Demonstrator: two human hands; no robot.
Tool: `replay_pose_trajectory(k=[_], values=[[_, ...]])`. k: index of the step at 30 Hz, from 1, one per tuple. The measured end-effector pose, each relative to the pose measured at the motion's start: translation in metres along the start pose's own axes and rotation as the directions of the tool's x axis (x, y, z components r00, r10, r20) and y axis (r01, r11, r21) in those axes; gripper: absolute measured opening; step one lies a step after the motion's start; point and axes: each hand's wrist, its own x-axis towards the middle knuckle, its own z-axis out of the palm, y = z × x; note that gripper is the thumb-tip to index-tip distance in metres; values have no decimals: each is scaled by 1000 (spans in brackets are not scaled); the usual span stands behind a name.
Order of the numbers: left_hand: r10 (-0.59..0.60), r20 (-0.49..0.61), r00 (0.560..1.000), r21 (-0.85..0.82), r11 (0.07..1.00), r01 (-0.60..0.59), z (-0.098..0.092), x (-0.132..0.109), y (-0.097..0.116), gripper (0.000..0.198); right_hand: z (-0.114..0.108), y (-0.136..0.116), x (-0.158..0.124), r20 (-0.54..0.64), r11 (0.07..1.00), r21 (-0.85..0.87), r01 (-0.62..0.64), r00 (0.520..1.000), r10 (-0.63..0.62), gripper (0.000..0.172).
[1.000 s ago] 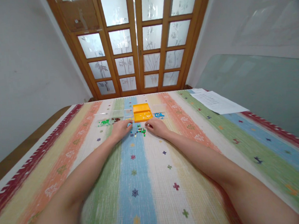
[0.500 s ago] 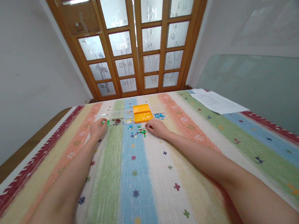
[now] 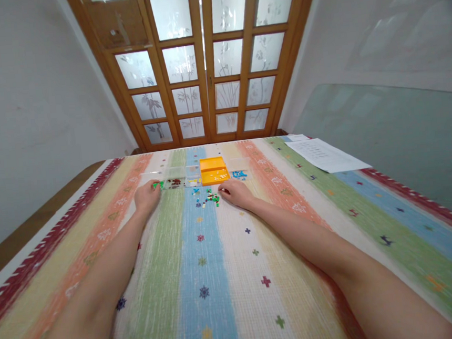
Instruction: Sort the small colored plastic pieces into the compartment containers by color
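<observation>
Resting half-curled beside mixed bricks (image 3: 213, 198), the right hand (image 3: 236, 193); the left hand (image 3: 146, 197), fingers bent, at green bricks (image 3: 157, 185); cannot tell either's hold.

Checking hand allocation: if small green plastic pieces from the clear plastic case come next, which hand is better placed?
Left, I'd judge: the left hand is at those small green plastic pieces, while the right hand is farther off, by the open yellow plastic box.

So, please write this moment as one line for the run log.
left hand: at green pieces, grip unclear | right hand: beside mixed pieces | yellow box: open, white pieces inside | blue pieces: right of box
</observation>
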Motion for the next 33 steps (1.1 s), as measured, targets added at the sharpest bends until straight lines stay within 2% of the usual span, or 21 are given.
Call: replay_pose_trajectory(k=[5,10,18,25,33], values=[[205,74,976,-37,979,-202,5,-6,13,41,-4,-1,10,70,999,-41,12,998,-9,21],[422,131,897,-96,906,-412,3,-18,34,38,-8,-14,27,149,997,-73,37,988,-26,24],[629,207,749,-164,777,-608,3,-42,62,35,-6,-25,45,234,994,-105,-4,972,28,26],[629,221,745,-164,777,-607,5,-45,66,35,-1,-23,45,218,994,-103,-27,975,49,25],[610,251,752,-165,792,-588,6,-46,69,34,1,-16,37,180,1000,-16,12,984,-9,25]])
